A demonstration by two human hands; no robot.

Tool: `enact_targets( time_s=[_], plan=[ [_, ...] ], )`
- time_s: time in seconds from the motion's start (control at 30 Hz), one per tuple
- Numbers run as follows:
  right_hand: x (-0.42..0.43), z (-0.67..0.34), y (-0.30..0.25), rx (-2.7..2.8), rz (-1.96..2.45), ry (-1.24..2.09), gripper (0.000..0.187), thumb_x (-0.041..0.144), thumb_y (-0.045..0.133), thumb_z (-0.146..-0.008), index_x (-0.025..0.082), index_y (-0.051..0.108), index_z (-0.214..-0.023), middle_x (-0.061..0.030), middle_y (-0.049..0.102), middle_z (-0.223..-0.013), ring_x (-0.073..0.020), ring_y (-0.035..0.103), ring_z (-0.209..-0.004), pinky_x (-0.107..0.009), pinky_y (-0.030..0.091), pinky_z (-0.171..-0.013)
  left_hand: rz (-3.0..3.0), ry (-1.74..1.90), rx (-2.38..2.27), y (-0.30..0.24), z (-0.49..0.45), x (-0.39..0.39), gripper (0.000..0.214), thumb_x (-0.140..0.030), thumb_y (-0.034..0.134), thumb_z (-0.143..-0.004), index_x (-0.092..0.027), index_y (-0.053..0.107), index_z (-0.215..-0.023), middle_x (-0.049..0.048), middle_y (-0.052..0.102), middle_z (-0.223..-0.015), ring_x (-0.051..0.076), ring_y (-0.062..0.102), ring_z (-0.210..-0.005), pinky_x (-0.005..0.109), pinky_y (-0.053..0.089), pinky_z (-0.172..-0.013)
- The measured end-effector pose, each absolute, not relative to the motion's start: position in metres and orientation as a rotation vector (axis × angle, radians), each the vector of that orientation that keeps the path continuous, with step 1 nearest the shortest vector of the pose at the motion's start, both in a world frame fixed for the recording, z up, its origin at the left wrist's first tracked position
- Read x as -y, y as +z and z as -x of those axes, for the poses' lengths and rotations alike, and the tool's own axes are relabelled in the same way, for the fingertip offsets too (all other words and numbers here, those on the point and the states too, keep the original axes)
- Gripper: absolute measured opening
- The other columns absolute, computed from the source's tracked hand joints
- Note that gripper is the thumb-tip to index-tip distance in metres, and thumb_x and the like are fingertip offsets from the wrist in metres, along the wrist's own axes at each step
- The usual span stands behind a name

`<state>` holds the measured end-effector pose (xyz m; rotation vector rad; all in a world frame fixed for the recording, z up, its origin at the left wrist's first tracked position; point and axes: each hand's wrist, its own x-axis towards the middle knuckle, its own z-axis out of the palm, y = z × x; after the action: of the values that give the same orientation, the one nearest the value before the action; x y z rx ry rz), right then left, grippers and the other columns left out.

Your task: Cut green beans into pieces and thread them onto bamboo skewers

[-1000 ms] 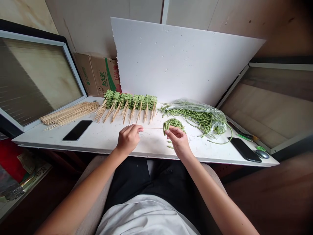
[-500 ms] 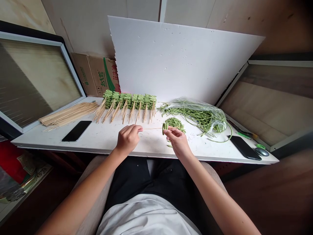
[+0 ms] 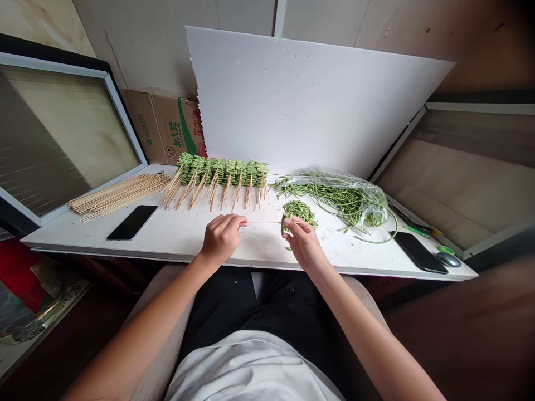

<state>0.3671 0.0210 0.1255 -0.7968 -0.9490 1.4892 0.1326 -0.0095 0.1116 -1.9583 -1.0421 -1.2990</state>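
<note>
Cut green beans sit in a small heap on a long white table, right of a row of bean-loaded skewers and left of a plastic bag of whole beans. Just in front of the heap, the left hand pinches a thin bamboo skewer between thumb and fingers. The right hand pinches a short stack of bean pieces at the skewer's tip.

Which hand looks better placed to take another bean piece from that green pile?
Probably the right hand: it sits beside the pile of cut green beans, though its fingers are pinching a bean piece. The left hand is further off, holding the thin bamboo skewer.
</note>
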Motion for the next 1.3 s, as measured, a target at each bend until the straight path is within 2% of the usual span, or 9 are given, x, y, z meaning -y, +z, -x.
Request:
enact_targets(
  time_s=[0.3, 0.53, 0.73, 0.83, 0.93, 1.03, 1.13, 1.3],
  plan=[
    [-0.016, -0.367, 0.128, 0.991, 0.749, 1.511, 0.027, 0.039, 0.093, -0.069, 0.023, 0.072, -0.072, -0.0028, 0.065, -0.099, -0.0157, 0.051, -0.086, -0.026, 0.046, -0.067, 1.954, -1.322, 1.008, 0.113, -0.135, 0.011, 0.038, 0.012, 0.045, -0.086, -0.019, 0.066, -0.093, 0.0014, 0.076, -0.081, 0.018, 0.072, -0.072, 0.03, 0.053, -0.069],
    [-0.017, -0.363, 0.124, 0.938, 0.748, 1.423, 0.022, 0.037, 0.091, -0.069, 0.024, 0.073, -0.071, -0.0017, 0.063, -0.087, -0.0163, 0.051, -0.081, -0.028, 0.043, -0.065, 1.969, -1.334, 1.005, 0.113, -0.138, 0.012, 0.039, 0.012, 0.045, -0.084, -0.019, 0.066, -0.093, 0.0014, 0.077, -0.081, 0.018, 0.073, -0.073, 0.03, 0.054, -0.07],
    [-0.015, -0.363, 0.126, 0.995, 0.714, 1.432, 0.026, 0.04, 0.093, -0.069, 0.024, 0.072, -0.071, -0.0009, 0.062, -0.086, -0.0149, 0.05, -0.077, -0.029, 0.043, -0.065, 1.972, -1.366, 1.035, 0.112, -0.137, 0.012, 0.038, 0.012, 0.048, -0.084, -0.02, 0.066, -0.093, 0.001, 0.077, -0.082, 0.018, 0.073, -0.072, 0.03, 0.055, -0.07],
    [-0.016, -0.364, 0.126, 1.015, 0.724, 1.418, 0.03, 0.044, 0.095, -0.067, 0.024, 0.073, -0.07, -0.0022, 0.064, -0.095, -0.0146, 0.051, -0.078, -0.029, 0.045, -0.065, 1.966, -1.375, 1.064, 0.112, -0.134, 0.011, 0.036, 0.011, 0.05, -0.085, -0.02, 0.066, -0.094, 0.0012, 0.078, -0.083, 0.018, 0.074, -0.074, 0.03, 0.055, -0.07],
    [-0.019, -0.367, 0.122, 1.063, 0.755, 1.404, 0.031, 0.047, 0.095, -0.066, 0.025, 0.078, -0.079, -0.0032, 0.067, -0.103, -0.0149, 0.053, -0.078, -0.03, 0.048, -0.068, 1.945, -1.377, 1.09, 0.112, -0.13, 0.01, 0.033, 0.009, 0.052, -0.087, -0.02, 0.066, -0.094, 0.0014, 0.078, -0.084, 0.019, 0.074, -0.074, 0.03, 0.055, -0.07],
    [-0.024, -0.371, 0.115, 1.186, 0.784, 1.396, 0.032, 0.047, 0.095, -0.068, 0.026, 0.08, -0.086, -0.0027, 0.069, -0.095, -0.0159, 0.056, -0.079, -0.031, 0.049, -0.073, 1.926, -1.376, 1.11, 0.112, -0.127, 0.008, 0.03, 0.007, 0.053, -0.089, -0.02, 0.066, -0.093, 0.0015, 0.078, -0.084, 0.019, 0.074, -0.074, 0.03, 0.054, -0.07],
    [-0.025, -0.373, 0.111, 1.263, 0.819, 1.382, 0.029, 0.048, 0.094, -0.072, 0.025, 0.08, -0.083, -0.0017, 0.068, -0.086, -0.0157, 0.056, -0.077, -0.031, 0.049, -0.075, 1.926, -1.375, 1.114, 0.112, -0.127, 0.006, 0.028, 0.005, 0.053, -0.091, -0.02, 0.066, -0.093, 0.0018, 0.078, -0.085, 0.019, 0.074, -0.074, 0.03, 0.054, -0.07],
    [-0.02, -0.37, 0.117, 1.224, 0.801, 1.447, 0.027, 0.046, 0.094, -0.071, 0.025, 0.079, -0.081, -0.0015, 0.07, -0.09, -0.0155, 0.058, -0.079, -0.029, 0.049, -0.073, 1.935, -1.375, 1.123, 0.11, -0.128, 0.006, 0.029, 0.005, 0.053, -0.091, -0.02, 0.066, -0.093, 0.0018, 0.078, -0.084, 0.019, 0.073, -0.074, 0.03, 0.054, -0.07]
  ],
)
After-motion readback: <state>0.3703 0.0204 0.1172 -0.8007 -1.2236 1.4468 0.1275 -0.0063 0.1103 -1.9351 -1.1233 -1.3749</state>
